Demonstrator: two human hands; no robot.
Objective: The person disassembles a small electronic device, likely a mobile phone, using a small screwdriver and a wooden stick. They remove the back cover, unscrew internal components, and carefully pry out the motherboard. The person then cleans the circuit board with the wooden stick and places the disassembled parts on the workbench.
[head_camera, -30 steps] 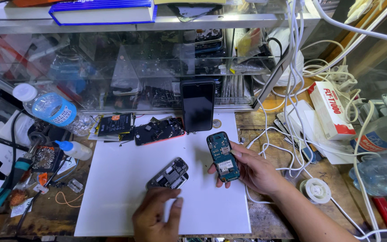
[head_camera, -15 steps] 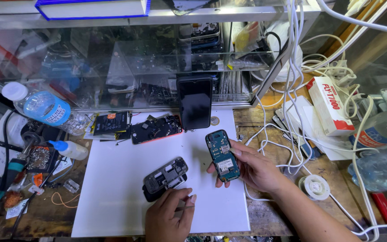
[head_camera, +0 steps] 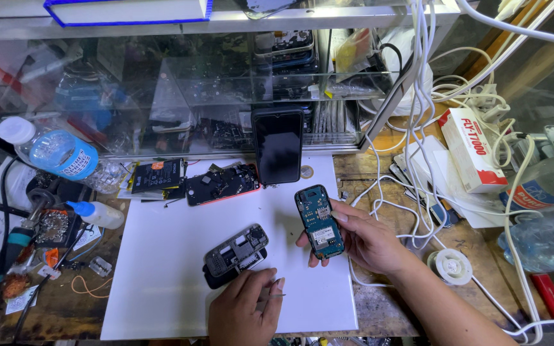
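On white mat (head_camera: 161,282): your right hand (head_camera: 370,240) grips bare circuit board (head_camera: 319,222), already out; left hand (head_camera: 246,312) pinches tweezers (head_camera: 272,295) beside emptied phone shell (head_camera: 235,252); reassembly remains.

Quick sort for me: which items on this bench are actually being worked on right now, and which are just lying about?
In hand:
- teal circuit board, held up in the right hand
- grey phone frame on the white mat
- thin metal tool in the left hand

Lying about:
- black smartphone, leaning upright
- opened red phone
- blue-labelled water bottle
- white cables
- tape roll
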